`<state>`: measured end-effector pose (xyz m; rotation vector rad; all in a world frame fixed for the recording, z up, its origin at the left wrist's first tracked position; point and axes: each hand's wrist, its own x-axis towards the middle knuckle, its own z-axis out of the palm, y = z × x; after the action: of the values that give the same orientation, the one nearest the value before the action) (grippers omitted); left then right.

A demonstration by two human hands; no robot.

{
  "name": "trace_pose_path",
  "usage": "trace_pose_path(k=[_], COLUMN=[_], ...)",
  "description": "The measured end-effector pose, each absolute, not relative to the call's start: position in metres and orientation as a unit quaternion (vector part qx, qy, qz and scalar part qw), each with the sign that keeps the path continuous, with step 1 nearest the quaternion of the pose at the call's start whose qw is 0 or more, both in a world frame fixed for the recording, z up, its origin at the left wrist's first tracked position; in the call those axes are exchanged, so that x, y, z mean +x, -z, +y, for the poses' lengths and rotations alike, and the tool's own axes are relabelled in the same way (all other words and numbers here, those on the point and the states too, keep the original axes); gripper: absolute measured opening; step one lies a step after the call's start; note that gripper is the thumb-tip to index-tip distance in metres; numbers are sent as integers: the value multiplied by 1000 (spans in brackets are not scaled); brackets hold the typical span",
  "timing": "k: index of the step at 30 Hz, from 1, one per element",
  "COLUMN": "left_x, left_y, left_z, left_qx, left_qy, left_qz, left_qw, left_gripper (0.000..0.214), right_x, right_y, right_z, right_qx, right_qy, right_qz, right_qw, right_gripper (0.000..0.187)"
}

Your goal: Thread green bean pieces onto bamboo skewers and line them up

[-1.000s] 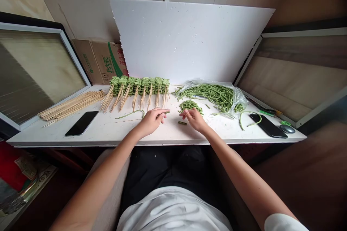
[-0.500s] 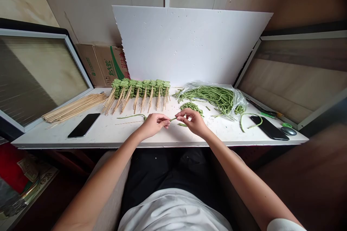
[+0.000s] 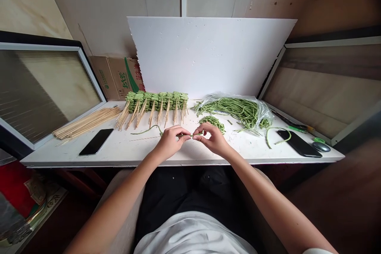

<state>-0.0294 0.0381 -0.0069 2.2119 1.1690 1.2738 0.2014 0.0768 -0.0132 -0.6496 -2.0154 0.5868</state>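
Observation:
My left hand [image 3: 173, 142] and my right hand [image 3: 212, 139] meet over the front of the white table, fingertips almost touching. Both pinch a green long bean [image 3: 192, 135], of which only a short bit shows between the fingers. Left of my left hand, a curved bean stem [image 3: 145, 130] lies on the table; whether it joins the held bean is hidden. A single thin skewer [image 3: 144, 139] lies just below it. Behind my right hand is a small pile of cut bean pieces [image 3: 214, 122].
Bean-loaded skewers [image 3: 160, 101] are stacked at the back, sticks forward. Bare skewers [image 3: 87, 123] and a phone [image 3: 97, 141] lie left. An open plastic bag of long beans [image 3: 235, 109] sits back right. Another phone [image 3: 297, 143], with a loose bean [image 3: 268, 137] partly over it, lies right.
My fingertips have drawn closer together, and less of the bean shows between them. The whole view has shifted slightly, with the table appearing a little lower.

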Motion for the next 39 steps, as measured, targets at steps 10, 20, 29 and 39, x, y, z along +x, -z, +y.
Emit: trace_pose_path(k=[10,20,29,39], left_x=[-30,-61,-56,-52], left_y=[11,-3,14,11], left_z=[41,52,60,53], left_qx=[811,786,779,797], left_qy=[-459,-439,-420,-393], left_qz=[327,410,435,424], left_qw=[156,147,165,176], left_gripper=[22,22,26,28], right_x=[193,213,229,231], right_y=[12,30,78,57], right_z=[65,98,131,125], right_qx=[-233,-363,-446,-430], right_qy=[-334,-136,-98,-193], right_qz=[-809,-824,-832,-805], right_qw=[423,412,315,360], right_gripper=[42,39,48,75])
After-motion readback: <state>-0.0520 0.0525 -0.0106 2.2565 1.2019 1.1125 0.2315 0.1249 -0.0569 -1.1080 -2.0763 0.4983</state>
